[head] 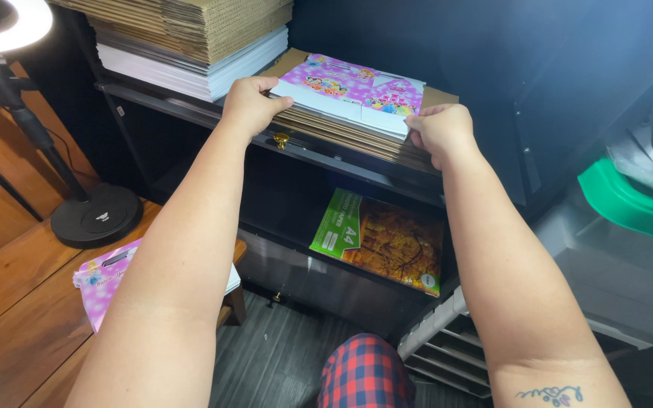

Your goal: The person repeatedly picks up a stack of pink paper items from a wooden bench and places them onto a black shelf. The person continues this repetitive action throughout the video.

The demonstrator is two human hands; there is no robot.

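Pink flat box (357, 94) sits on top of a cardboard stack (341, 136) on the shelf (190, 113), both hands on it. Left hand (251, 102) has its grip clamped on the near left corner, right hand (441, 130) pinches the right edge. Below the grips, a paper pack (379, 238). Far left, a lamp base (98, 215) on the desk (17, 287), another pink box (103, 283) beside it.

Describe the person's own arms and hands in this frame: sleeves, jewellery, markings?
Both forearms are bare, with no sleeves in view. The left hand and right hand show no gloves, and no rings or watch are visible. The right forearm carries a small tattoo: a thin dark curling line with little coloured shapes.
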